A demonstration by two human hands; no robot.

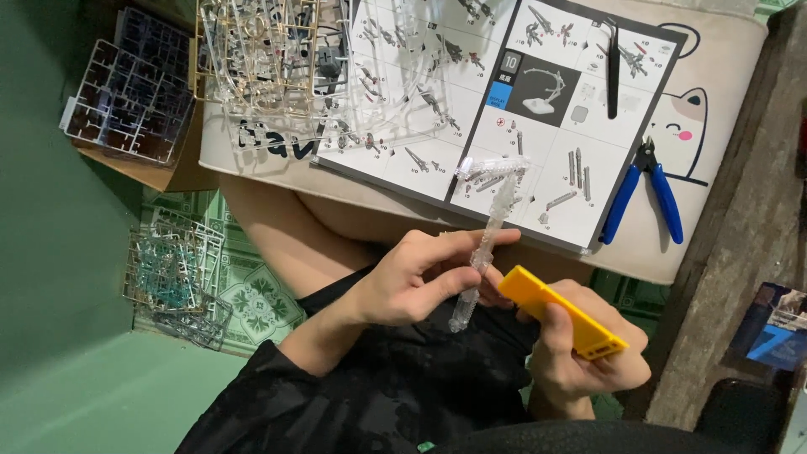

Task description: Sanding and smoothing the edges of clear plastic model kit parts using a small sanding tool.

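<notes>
My left hand (420, 282) grips a long clear plastic model part (486, 244) between thumb and fingers, holding it nearly upright over my lap. My right hand (584, 357) is closed around a flat yellow tool (559, 313), whose upper end touches the clear part near its middle. Both hands sit just below the edge of a small table (723, 126) with a cat drawing on it.
An open instruction sheet (521, 109) lies on the table, with blue-handled nippers (643, 189) and black tweezers (612, 71) beside it. Clear and gold part frames (277, 67) pile at the table's left. More frames lie on a box (126, 92) and on the floor (172, 282).
</notes>
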